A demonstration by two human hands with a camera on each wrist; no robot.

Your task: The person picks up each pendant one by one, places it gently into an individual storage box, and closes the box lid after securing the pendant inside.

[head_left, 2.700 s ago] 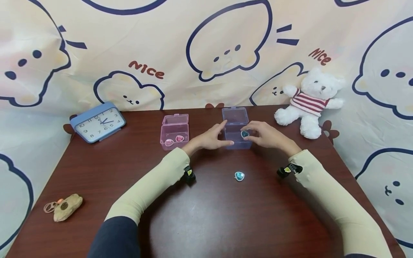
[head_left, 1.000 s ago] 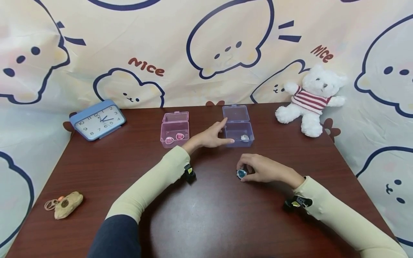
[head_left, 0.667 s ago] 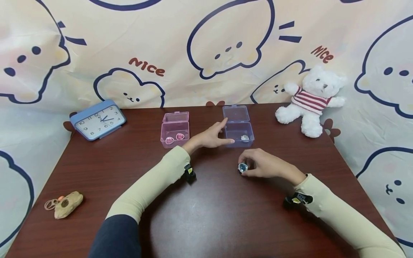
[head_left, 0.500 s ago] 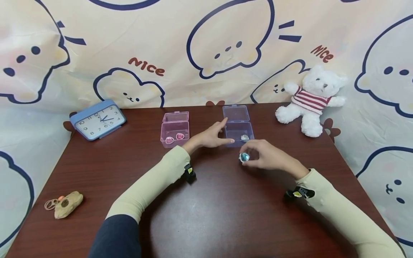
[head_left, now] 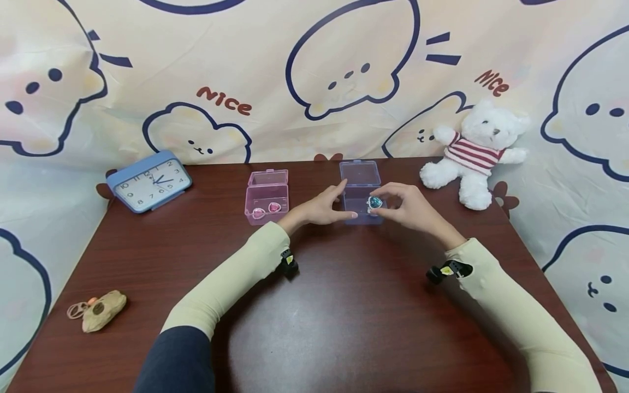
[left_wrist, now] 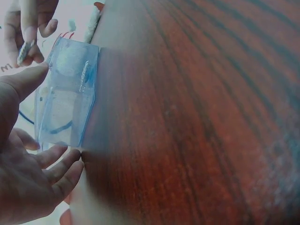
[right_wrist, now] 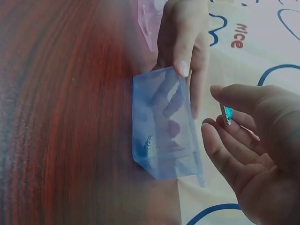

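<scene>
My right hand (head_left: 410, 210) pinches a blue gem ornament with a silvery sparkling edge (head_left: 375, 202) between thumb and fingers, over an open clear blue box (head_left: 362, 218). In the right wrist view the gem ornament (right_wrist: 227, 114) is held above the box's open top. A second silvery-edged piece (right_wrist: 149, 146) lies inside the box, against its wall. My left hand (head_left: 321, 207) spreads around the box's left side, thumb at the front rim and fingers toward the hinge. The left wrist view shows its thumb at the edge of the box (left_wrist: 65, 98).
Left of the blue box stands an open pink box (head_left: 267, 196) with two pink gem ornaments (head_left: 266, 210). A blue clock (head_left: 149, 183) sits at the back left, a white teddy bear (head_left: 474, 155) at the back right. A tan pouch-like item (head_left: 104, 311) lies at the left.
My right hand has put one blue gem ornament in the blue box, picked the other up off the table and carried it back over the box. The left hand has stayed beside the box.
</scene>
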